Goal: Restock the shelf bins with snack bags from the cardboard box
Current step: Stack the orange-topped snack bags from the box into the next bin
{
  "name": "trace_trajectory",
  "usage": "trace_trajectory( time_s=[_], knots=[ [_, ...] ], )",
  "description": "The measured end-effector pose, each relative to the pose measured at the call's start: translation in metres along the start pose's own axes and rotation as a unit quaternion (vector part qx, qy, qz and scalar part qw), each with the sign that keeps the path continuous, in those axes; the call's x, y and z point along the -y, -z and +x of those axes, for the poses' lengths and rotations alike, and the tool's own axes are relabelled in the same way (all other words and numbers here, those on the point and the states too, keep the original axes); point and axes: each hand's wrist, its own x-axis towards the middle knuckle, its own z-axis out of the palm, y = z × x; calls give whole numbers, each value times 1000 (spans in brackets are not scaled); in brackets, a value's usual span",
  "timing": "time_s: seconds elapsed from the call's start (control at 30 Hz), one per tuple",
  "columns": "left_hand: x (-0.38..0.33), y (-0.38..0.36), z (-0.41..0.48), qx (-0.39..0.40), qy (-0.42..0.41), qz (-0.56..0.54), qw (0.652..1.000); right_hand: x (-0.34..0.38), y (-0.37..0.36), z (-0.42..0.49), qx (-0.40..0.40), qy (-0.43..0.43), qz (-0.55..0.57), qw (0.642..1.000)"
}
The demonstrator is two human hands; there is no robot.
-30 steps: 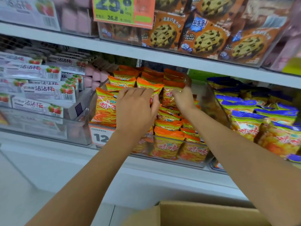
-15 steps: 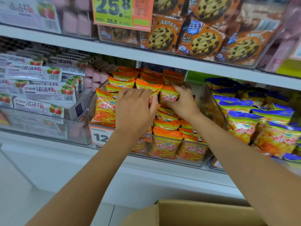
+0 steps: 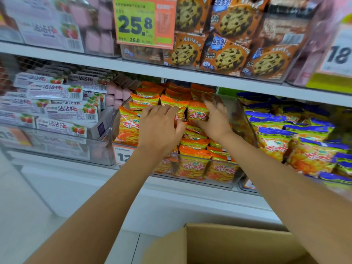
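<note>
Head view: both arms reach up into a clear bin (image 3: 245, 121) on the middle shelf (image 3: 190, 189).

The bin is packed with orange bags (image 3: 192, 164), standing in rows from its front wall to the back. The right hand (image 3: 215, 121) grasps one orange bag (image 3: 197, 113) at the top of the pile. Its thumb is under the bag's lower edge and its fingers (image 3: 210, 101) spread over the bag's right side and top. The bag stands upright, facing out, about the middle of the bin and touching the bags around it.

The left hand (image 3: 160, 128) lies palm down on the bags just left of that one. Its fingers bend over the top of a bag and its thumb points right toward the held bag. I cannot tell whether it clasps a bag or only presses on the stack.

The box (image 3: 238, 244) sits open at the bottom edge, below the shelf and between the arms; its inside is not visible.

Blue bags (image 3: 276, 145) fill the next bin to the right. White cartons (image 3: 57, 109) with strawberry pictures are stacked in the bin to the left. On the shelf above stand cookie bags (image 3: 228, 60), with a green and orange price tag (image 3: 144, 21) reading 25.8 hanging in front.
</note>
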Motion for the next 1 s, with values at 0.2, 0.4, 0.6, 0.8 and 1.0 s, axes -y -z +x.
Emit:
trace_trajectory(
  time_s=[0.2, 0.4, 0.6, 0.8, 1.0],
  knots=[
    [-14, 26, -2, -9, 23, -53, 998, 8, 24, -46, -29, 52, 70, 996],
    [-60, 46, -45, 36, 48, -140, 988, -7, 50, -119, -29, 67, 122, 990],
    [-102, 18, -141, 229, 101, -192, 949, -62, 52, -219, 81, 17, 130, 988],
    [-147, -30, -231, 416, 86, -160, 891, -138, 30, -320, 269, -7, 43, 962],
    [-159, -88, -303, 599, 182, -187, 758, -202, -6, -386, 365, -83, 45, 926]
  ],
)
